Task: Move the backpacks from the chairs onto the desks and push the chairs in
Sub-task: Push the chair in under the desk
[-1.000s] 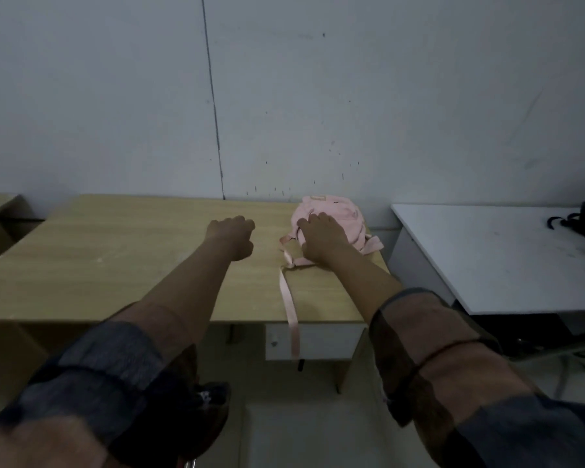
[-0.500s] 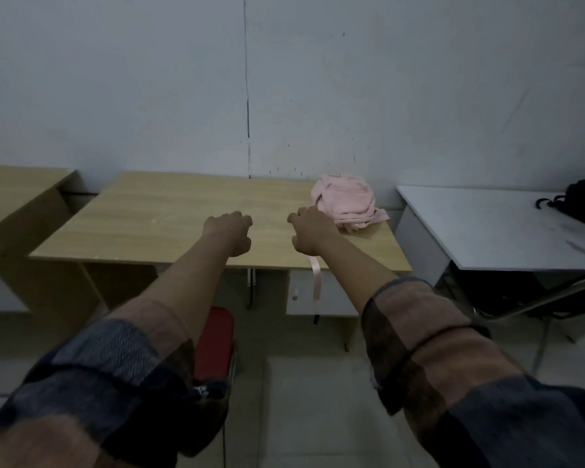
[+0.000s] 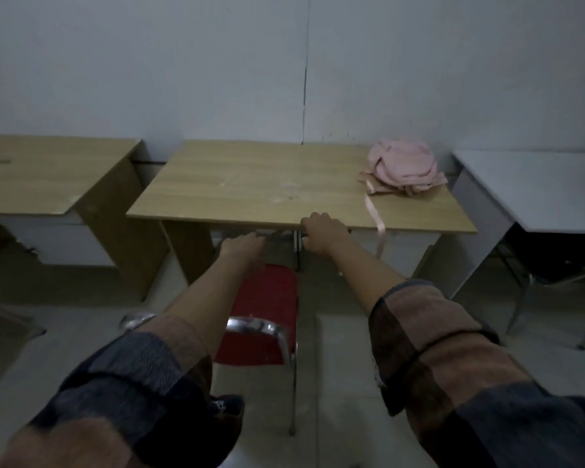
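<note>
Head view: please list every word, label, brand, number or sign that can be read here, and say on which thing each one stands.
None: no text is readable in this dim, blurred view.
The pink backpack, wooden desk, red chair and white desk show no visible lettering.

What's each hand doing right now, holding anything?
Left hand: closed on the red chair backrest's top rail, it seems; blurred.
Right hand: curled near the wooden desk front edge; grip unclear.
</note>
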